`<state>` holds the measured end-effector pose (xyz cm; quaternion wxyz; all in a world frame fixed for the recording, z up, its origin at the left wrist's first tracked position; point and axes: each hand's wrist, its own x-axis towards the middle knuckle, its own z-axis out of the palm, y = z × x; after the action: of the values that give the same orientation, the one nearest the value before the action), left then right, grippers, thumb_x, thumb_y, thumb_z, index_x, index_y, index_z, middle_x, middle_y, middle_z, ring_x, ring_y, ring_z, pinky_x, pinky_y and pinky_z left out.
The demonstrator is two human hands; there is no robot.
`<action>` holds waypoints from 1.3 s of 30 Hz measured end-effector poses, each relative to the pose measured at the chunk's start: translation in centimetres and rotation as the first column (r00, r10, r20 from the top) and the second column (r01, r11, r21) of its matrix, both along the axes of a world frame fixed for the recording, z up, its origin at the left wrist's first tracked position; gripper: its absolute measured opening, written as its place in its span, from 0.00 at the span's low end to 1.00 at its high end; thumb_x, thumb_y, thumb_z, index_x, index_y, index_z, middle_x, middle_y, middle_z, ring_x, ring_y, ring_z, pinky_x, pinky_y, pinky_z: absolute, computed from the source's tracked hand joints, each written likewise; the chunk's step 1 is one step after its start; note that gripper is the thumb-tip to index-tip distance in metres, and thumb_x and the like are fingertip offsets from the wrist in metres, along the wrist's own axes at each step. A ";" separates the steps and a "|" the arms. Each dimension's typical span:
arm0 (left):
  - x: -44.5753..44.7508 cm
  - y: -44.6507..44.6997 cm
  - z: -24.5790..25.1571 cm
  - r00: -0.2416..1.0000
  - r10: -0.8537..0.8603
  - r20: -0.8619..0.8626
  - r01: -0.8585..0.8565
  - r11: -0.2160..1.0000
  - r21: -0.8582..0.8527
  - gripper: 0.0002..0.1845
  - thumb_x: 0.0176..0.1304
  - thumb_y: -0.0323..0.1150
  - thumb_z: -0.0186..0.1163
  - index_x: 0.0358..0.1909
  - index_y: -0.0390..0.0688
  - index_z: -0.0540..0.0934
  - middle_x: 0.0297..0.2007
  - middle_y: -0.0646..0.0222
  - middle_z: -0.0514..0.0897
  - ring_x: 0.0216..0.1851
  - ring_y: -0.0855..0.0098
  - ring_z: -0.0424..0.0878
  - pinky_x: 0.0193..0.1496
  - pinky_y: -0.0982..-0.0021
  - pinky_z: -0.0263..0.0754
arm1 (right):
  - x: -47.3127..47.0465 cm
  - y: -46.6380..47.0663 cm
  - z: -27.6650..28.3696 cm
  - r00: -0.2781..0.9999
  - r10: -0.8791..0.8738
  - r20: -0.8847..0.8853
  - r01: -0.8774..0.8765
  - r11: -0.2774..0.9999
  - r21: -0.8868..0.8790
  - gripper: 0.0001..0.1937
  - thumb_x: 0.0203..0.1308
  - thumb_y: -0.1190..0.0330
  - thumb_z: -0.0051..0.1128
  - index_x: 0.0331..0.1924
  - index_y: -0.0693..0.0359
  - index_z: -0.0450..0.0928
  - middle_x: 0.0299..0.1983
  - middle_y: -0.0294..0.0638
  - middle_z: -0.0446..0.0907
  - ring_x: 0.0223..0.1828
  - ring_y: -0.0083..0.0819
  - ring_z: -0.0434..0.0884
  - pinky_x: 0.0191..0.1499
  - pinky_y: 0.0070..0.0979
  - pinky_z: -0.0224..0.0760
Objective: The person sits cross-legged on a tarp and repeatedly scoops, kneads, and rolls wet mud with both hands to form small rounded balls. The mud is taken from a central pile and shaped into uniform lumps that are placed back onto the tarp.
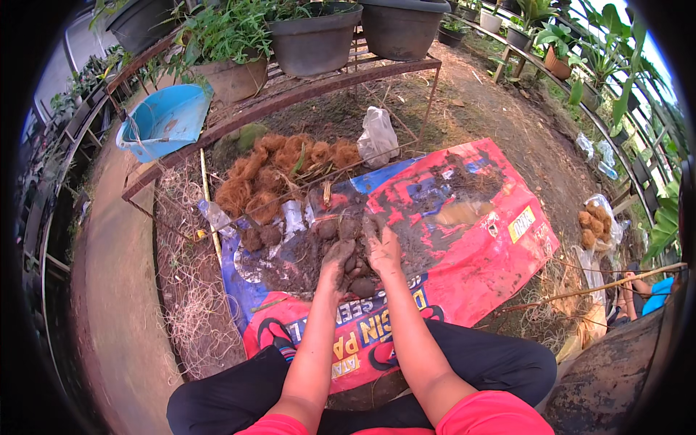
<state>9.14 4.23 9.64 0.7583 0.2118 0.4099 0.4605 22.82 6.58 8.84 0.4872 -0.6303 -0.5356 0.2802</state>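
Observation:
My left hand (338, 260) and my right hand (384, 249), both coated in dark mud, are close together over a heap of wet soil (296, 272). The left one's fingers curl toward the right, beside small muddy lumps; whether they grip any soil is unclear. My right hand has its thumb raised, and its fingertips blend into the mud. Just beyond the hands sit a round soil ball (350, 227) and another soil ball (327, 229). Nearer to me lies a dark soil ball (362, 287). Beneath everything is a red and blue plastic banner (478, 272) bearing writing.
Brown fiber clumps (261, 179) lie beyond the banner, beside a white plastic bag (378, 136). A metal rack (304, 100) holds planters and a blue basin (168, 122). Tangled string (196, 304) covers ground at left. Another person's arm (631, 296) shows at far right.

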 end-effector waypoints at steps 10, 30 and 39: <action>0.4 0.1 2.4 0.985 -0.070 0.160 0.069 0.998 0.014 0.26 0.70 0.53 0.56 0.62 0.48 0.72 0.46 0.68 0.84 0.34 0.70 0.85 0.28 0.68 0.82 | -0.6 0.0 -1.9 0.519 0.184 -0.835 -0.420 0.905 -0.062 0.27 0.70 0.42 0.46 0.52 0.58 0.79 0.46 0.40 0.83 0.42 0.29 0.84 0.46 0.26 0.79; 0.5 0.1 0.5 0.998 -0.045 -0.045 0.054 0.973 0.223 0.29 0.70 0.51 0.56 0.66 0.47 0.67 0.63 0.64 0.65 0.58 0.65 0.75 0.27 0.69 0.84 | -1.9 -0.7 -0.6 0.369 0.053 -0.928 -0.325 0.943 -0.075 0.31 0.68 0.38 0.45 0.50 0.61 0.77 0.43 0.42 0.83 0.43 0.32 0.84 0.46 0.28 0.80; 0.8 0.7 -2.3 0.536 0.420 -0.732 0.305 0.713 0.632 0.32 0.73 0.52 0.49 0.69 0.42 0.60 0.62 0.44 0.61 0.56 0.44 0.75 0.58 0.52 0.73 | -3.6 -1.9 -1.8 0.002 0.099 -0.995 -0.154 0.983 0.098 0.25 0.71 0.44 0.42 0.43 0.59 0.77 0.39 0.45 0.84 0.35 0.36 0.84 0.38 0.32 0.82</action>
<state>9.91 4.94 7.36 0.3064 0.6599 0.5223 0.4448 19.21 4.66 7.05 0.6826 -0.2111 -0.0886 0.6940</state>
